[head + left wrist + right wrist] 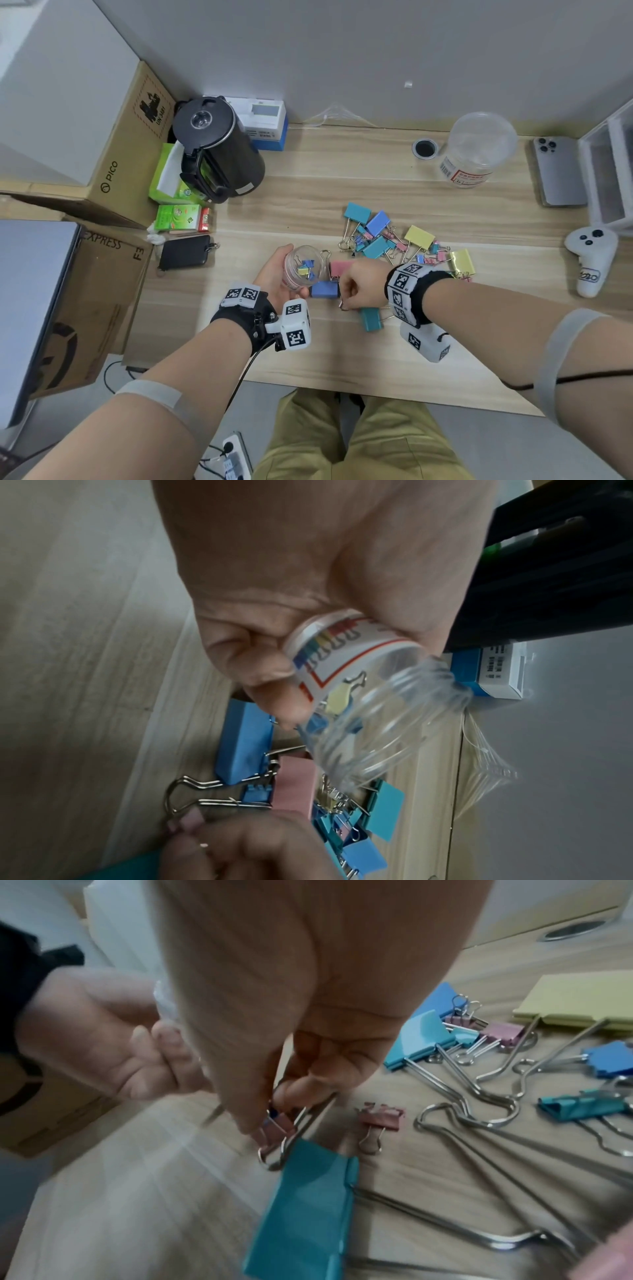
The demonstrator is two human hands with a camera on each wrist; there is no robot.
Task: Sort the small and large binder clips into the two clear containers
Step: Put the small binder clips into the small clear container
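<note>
My left hand point(274, 275) grips a small clear jar point(303, 265), tilted with its mouth toward the right; a few small clips lie inside the jar point(369, 696). My right hand point(358, 287) pinches a small pink clip point(274, 1126) just above the table, beside the jar. Around it lie a large blue clip point(325, 289), a large pink clip point(340, 267) and a large teal clip point(304, 1204). Another small pink clip point(382, 1118) sits close by. A mixed pile of clips point(387, 236) lies behind. The large clear container point(479, 150) stands at the back right.
A black kettle point(215, 147), green boxes and a black pouch point(186, 251) crowd the left side. A phone point(558, 171), a white drawer unit and a white controller point(589, 260) line the right. A cable hole point(424, 148) is near the wall.
</note>
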